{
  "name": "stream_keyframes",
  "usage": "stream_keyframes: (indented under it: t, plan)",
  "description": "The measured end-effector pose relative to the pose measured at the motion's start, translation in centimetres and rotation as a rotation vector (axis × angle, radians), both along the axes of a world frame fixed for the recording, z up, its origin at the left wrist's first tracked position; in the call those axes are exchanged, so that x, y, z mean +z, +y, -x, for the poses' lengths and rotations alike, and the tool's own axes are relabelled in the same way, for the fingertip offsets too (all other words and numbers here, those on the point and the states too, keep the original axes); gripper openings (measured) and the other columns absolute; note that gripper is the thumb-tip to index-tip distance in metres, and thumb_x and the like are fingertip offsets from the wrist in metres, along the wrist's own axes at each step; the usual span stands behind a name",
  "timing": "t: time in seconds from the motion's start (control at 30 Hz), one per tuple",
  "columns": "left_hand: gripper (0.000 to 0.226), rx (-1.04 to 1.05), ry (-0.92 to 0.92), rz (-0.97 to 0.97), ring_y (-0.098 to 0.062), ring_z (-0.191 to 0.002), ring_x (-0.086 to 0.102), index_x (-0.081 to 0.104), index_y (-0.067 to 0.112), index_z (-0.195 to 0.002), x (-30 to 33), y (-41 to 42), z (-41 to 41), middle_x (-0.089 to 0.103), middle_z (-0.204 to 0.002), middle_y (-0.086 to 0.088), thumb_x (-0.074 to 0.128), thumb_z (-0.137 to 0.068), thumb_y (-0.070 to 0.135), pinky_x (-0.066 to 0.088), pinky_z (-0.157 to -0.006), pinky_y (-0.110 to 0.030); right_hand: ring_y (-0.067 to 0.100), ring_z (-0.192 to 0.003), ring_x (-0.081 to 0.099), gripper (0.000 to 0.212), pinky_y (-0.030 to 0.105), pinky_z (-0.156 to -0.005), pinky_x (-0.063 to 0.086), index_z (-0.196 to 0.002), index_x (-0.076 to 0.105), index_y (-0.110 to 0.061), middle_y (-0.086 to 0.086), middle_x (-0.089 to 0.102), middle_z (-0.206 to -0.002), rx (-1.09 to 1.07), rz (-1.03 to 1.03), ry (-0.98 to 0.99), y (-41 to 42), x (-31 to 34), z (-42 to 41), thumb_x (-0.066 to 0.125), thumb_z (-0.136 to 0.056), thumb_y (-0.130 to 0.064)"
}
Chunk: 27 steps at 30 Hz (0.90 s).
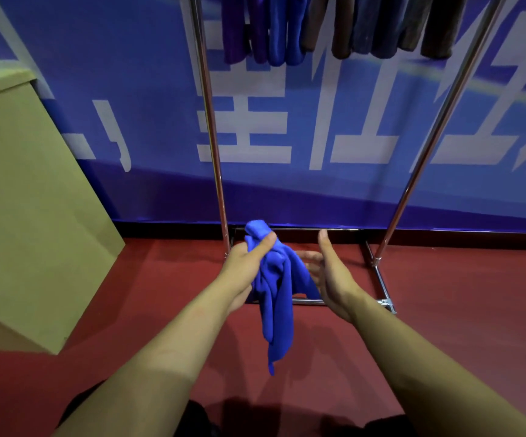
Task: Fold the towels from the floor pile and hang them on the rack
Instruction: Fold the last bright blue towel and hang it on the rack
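A crumpled blue towel (279,304) hangs in the air in front of the rack. My left hand (249,263) grips its bunched top, thumb pressed over the cloth. My right hand (327,269) is beside the towel on its right, fingers straight and thumb up, holding nothing. The metal rack (214,143) stands against the wall, its two chrome posts rising from a floor frame. Several folded towels (274,29), purple, blue and brown, hang from the rack's top bar at the upper edge of the view. No floor pile shows in the view.
A large cardboard box (28,200) stands on the left, close to the rack's left post. The rack's base frame (381,279) lies on the red floor just beyond my hands. A blue banner wall (350,121) closes the back.
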<state>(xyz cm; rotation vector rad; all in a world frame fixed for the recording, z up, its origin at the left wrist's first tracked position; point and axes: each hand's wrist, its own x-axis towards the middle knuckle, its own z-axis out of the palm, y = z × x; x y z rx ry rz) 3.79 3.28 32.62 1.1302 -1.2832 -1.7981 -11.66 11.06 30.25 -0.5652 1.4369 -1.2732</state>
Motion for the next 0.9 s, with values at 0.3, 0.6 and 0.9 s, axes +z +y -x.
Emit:
stream_keyframes:
  t: [0.3, 0.6, 0.9]
  plan:
    - [0.050, 0.130, 0.232, -0.144, -0.038, -0.111, 0.069, 0.062, -0.004, -0.125, 2.2, -0.9, -0.6, 0.070, -0.116, -0.028, 0.056, -0.101, 0.039, 0.057, -0.096, -0.043, 0.024, -0.106, 0.071, 0.059, 0.035, -0.086, 0.053, -0.121, 0.072, -0.013, 0.012, 0.074, -0.117, 0.210, -0.019, -0.112, 1.3, -0.8, -1.6, 0.046, -0.097, -0.060]
    - [0.027, 0.181, 0.161, -0.081, -0.013, -0.065, 0.073, 0.066, 0.006, -0.098, 1.6, -2.6, -2.7, 0.074, -0.077, -0.009, 0.055, -0.102, 0.030, 0.058, -0.058, -0.021, 0.018, -0.067, 0.063, 0.016, 0.026, -0.056, 0.050, -0.093, 0.067, -0.007, 0.017, 0.070, -0.089, -0.126, 0.150, 0.019, 0.9, -0.1, -0.1, 0.071, -0.092, -0.023]
    - [0.019, 0.114, -0.100, 0.037, -0.027, -0.094, 0.066, 0.060, 0.010, -0.093, 0.1, -4.3, -5.0, 0.068, -0.098, -0.018, 0.049, -0.106, 0.020, 0.053, -0.094, -0.043, 0.023, -0.076, 0.064, 0.011, 0.034, -0.072, 0.053, -0.093, 0.066, -0.005, 0.012, 0.069, -0.082, -0.414, 0.231, -0.018, 0.8, 0.2, 4.6, 0.058, -0.099, -0.010]
